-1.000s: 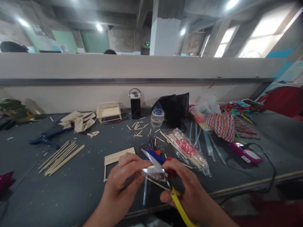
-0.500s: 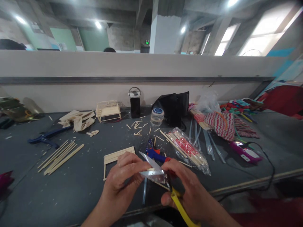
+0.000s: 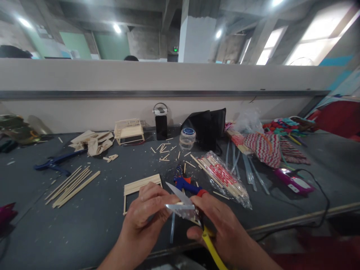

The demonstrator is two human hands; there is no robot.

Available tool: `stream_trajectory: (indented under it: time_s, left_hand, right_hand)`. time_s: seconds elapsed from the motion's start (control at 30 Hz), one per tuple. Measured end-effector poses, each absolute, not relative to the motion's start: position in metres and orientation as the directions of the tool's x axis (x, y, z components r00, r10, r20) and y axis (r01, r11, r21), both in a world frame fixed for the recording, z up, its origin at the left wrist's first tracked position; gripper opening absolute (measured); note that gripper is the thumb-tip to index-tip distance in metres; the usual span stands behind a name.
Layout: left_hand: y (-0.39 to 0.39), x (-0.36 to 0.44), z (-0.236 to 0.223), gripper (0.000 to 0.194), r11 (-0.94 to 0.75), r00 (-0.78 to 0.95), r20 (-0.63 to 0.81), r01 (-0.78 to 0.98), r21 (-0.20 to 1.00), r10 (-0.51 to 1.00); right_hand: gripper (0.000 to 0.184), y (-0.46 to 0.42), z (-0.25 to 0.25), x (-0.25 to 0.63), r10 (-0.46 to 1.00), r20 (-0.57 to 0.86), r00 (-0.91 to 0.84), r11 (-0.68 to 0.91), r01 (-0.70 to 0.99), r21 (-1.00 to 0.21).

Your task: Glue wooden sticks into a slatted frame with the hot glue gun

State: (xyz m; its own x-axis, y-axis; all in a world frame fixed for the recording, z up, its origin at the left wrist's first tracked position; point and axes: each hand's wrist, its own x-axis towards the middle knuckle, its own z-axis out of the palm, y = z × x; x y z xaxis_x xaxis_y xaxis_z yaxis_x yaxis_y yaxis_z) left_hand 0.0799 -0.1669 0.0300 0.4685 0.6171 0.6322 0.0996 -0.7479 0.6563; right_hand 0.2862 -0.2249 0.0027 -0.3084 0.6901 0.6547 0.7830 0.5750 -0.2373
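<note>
Dark bench [image 3: 84,228], viewed from my remote post. Near: the grip of my right hand [image 3: 221,221] is closed around yellow-handled scissors [image 3: 181,195], blades parted; my left hand [image 3: 149,208] pinches a small pale stick [image 3: 179,203] between them. Beyond: slatted wooden frame [image 3: 142,183], left; blue glue gun [image 3: 186,185], right. Far: clear jar [image 3: 187,140].

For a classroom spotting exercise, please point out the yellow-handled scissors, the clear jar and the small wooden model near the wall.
Yellow-handled scissors [image 3: 186,207]: head view, on the lower blade.
Clear jar [image 3: 187,142]: head view, on its side below the blue top.
Small wooden model [image 3: 129,132]: head view, on its flat panel.
</note>
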Motion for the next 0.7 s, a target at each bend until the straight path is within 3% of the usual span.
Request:
stream_trajectory:
  time_s: [0.13, 0.47, 0.6, 0.7]
  left_hand:
    - [-0.167, 0.081, 0.031, 0.019, -0.755, 0.462, 0.646, 0.087, 0.649, 0.608]
    - [-0.164, 0.082, 0.028, 0.018, -0.745, 0.45, 0.64, 0.091, 0.661, 0.623]
    - [-0.162, 0.08, 0.028, 0.024, -0.679, 0.469, 0.571, 0.086, 0.729, 0.674]
    - [-0.161, 0.079, 0.027, 0.023, -0.644, 0.46, 0.544, 0.084, 0.76, 0.702]
  right_hand:
    - [0.029, -0.223, 0.001, 0.283, 0.683, 0.668, -0.295, 0.566, 0.792, -0.229]
    - [0.031, -0.216, -0.016, 0.289, 0.673, 0.696, -0.252, 0.564, 0.783, -0.262]
    - [0.026, -0.212, -0.003, 0.294, 0.679, 0.731, -0.057, 0.473, 0.796, -0.377]
    - [0.027, -0.212, 0.004, 0.294, 0.705, 0.704, -0.087, 0.502, 0.763, -0.407]
